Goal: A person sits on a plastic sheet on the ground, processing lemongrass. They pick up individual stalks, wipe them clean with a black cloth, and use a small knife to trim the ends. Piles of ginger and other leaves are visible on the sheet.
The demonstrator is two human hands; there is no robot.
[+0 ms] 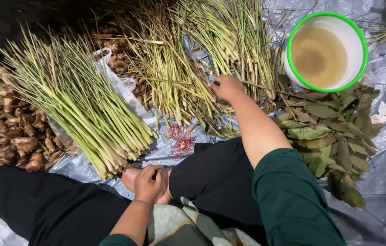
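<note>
Person sits cross-legged on a grey tarp (pixel 384 182), lemongrass all round. R hand (pixel 227 87) is stretched forward into the middle heap of loose lemongrass stalks (pixel 179 77), fingers curled shut round what looks like a thin stalk or two; can't tell exactly how many. That heap lies straight ahead of the knees, stalks running roughly away from the person, butt ends toward the lap, tips fanning up and away. L hand (pixel 148 183) is back by the lap, fingers bunched and resting on the foot, apparently holding nothing, though the palm's hidden. So R hand is the near one to the stalks; L is well apart from them. Neat lemongrass bundle (pixel 79 105) lies to the L, slanting, butts pointing at the L hand. Red rubber bands (pixel 180 142) sit btwn the two hands on the tarp. Bowl of brownish water (pixel 324 52) far R, dried leaves (pixel 334 132) just below it, ginger roots (pixel 15 136) at far L.
</note>
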